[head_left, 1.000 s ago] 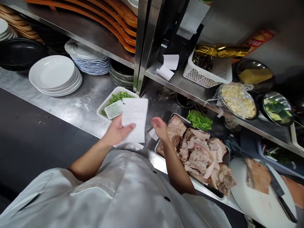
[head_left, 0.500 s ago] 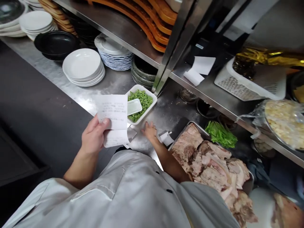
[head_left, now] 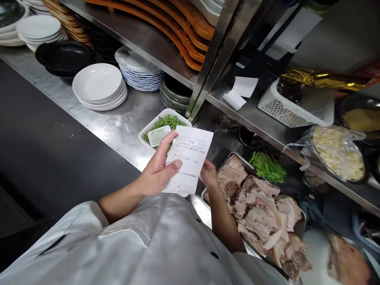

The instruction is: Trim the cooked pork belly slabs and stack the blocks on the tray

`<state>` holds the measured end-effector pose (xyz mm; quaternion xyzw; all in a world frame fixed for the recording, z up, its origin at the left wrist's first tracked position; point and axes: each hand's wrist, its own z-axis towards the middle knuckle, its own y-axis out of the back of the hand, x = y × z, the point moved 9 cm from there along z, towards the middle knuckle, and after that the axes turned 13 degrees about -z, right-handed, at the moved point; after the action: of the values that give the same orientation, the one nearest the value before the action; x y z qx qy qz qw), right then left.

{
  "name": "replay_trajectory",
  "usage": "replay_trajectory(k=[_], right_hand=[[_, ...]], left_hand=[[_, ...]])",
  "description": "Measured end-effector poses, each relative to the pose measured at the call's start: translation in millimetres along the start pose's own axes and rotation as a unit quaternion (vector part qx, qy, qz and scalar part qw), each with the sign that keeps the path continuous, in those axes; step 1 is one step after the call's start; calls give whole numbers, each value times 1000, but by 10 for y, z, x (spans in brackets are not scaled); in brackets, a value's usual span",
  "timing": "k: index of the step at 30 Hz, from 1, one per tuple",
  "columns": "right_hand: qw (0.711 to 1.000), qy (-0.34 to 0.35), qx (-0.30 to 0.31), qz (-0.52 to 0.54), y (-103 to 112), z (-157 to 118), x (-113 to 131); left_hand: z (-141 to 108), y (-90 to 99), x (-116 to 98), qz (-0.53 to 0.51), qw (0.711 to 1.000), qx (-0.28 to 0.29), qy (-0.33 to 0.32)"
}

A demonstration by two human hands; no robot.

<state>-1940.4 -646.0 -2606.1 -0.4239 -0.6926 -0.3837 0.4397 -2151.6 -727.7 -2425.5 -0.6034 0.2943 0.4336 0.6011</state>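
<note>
My left hand [head_left: 158,168] is closed on a printed receipt [head_left: 190,152], thumb on its front and fingers behind. The receipt is creased across its lower part, with rows of stars and characters. Close to its right edge is my right hand [head_left: 209,174], fingers curled and partly hidden behind the paper; what they hold, if anything, I cannot make out. Behind the receipt stands a white tub [head_left: 144,130] of chopped greens [head_left: 170,122], partly covered, with a small white dish [head_left: 158,135] lying in it. To the right lies a metal tray [head_left: 224,161] of cooked meat pieces [head_left: 261,209].
White plates [head_left: 97,83], black bowls [head_left: 63,55] and blue-edged plates [head_left: 139,71] are stacked along the counter's left. A steel shelf [head_left: 252,114] above carries a white basket [head_left: 297,107] and a film-wrapped bowl [head_left: 338,152]. Leafy greens [head_left: 268,167] sit beyond the meat.
My left hand has brought the receipt rightward, over part of the tub. My right hand has moved from the counter beside the tub to the right, near the receipt's edge, its fingers now curled.
</note>
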Motion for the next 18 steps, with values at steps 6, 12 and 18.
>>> replay_trajectory(k=[6,12,18], right_hand=[[972,164,-122,114,647,-722,1319],[960,208,-175,63,521,-1003,1795],[958,194,-174,123,290,-898,1832]], left_hand=[[38,-235,64,27,998,49,-23],[18,-302,104,49,996,61,-47],[9,-307,101,43,996,58,-43]])
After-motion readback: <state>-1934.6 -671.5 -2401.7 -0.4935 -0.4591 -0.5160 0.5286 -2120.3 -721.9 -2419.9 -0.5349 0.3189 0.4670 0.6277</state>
